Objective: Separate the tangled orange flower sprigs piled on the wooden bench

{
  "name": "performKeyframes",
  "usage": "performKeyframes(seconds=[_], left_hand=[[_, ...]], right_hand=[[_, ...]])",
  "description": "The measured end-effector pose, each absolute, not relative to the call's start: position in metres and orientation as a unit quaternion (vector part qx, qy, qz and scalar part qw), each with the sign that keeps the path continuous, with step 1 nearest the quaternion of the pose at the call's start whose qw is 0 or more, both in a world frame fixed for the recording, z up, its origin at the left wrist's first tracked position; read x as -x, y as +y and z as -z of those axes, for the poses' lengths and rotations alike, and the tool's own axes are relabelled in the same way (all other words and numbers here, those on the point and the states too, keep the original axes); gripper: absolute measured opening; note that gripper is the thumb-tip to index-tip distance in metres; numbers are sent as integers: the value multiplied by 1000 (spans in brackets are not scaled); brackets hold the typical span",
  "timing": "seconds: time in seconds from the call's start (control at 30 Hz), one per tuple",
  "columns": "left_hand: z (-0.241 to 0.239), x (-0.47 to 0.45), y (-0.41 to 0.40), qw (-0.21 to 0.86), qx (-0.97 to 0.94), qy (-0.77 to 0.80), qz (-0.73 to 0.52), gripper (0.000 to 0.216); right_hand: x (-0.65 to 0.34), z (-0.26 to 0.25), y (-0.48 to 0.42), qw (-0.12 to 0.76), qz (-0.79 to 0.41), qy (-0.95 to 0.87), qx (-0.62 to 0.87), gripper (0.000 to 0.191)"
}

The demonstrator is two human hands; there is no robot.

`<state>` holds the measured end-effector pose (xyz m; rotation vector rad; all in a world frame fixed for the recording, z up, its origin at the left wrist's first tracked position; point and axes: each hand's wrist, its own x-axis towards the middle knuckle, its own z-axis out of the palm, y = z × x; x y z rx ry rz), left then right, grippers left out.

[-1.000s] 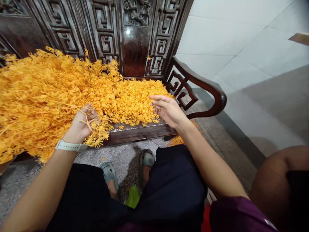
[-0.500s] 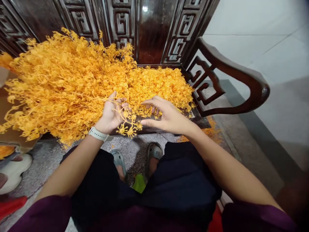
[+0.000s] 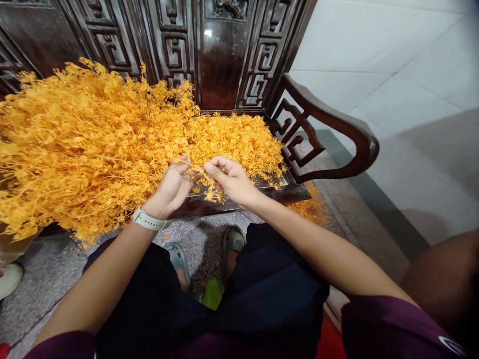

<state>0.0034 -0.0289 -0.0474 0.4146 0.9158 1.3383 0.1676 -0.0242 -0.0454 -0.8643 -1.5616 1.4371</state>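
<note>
Between my hands is a small orange artificial flower sprig (image 3: 214, 194), its thin stem running across from one hand to the other. My left hand (image 3: 175, 185), palm partly up and with a pale watch band at the wrist, pinches the stem between thumb and finger. From the other side my right hand (image 3: 231, 180) closes thumb and fingers on the sprig near its branching heads. Just behind both hands, a large heap of orange artificial flowers (image 3: 112, 144) covers much of the dark wooden bench (image 3: 187, 207).
A curved wooden armrest (image 3: 337, 117) rises at the bench's right end. More orange pieces (image 3: 309, 207) lie on the floor beside it. Below are my sandalled feet (image 3: 177, 259) and a green object (image 3: 212, 294). Someone's pale shoe (image 3: 9, 279) shows at the left edge.
My right hand has moved left and closed on the sprig, where before it was apart with open fingers. My left hand keeps its hold. The view has shifted slightly right.
</note>
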Motion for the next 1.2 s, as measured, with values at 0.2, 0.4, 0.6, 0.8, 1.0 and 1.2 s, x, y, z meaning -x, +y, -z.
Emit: performKeyframes(seconds=[0.2, 0.4, 0.6, 0.8, 1.0, 1.2], left_hand=[[43, -3, -43, 711, -242, 337, -567, 42], [28, -9, -44, 695, -211, 263, -635, 31], [21, -2, -42, 707, -162, 223, -652, 18], [20, -3, -53, 752, -205, 270, -565, 21], [10, -10, -53, 770, -208, 318, -513, 32], [10, -16, -70, 782, -186, 334, -492, 35]], right_hand=[[-178, 40, -9, 520, -517, -552, 396, 42], [-171, 47, -5, 507, -471, -626, 361, 33], [-165, 50, -11, 478, -549, -585, 358, 39], [-167, 47, -14, 480, -622, -499, 367, 51], [-166, 35, -30, 497, -618, -490, 362, 46], [-207, 4, 7, 610, -526, -434, 404, 33]])
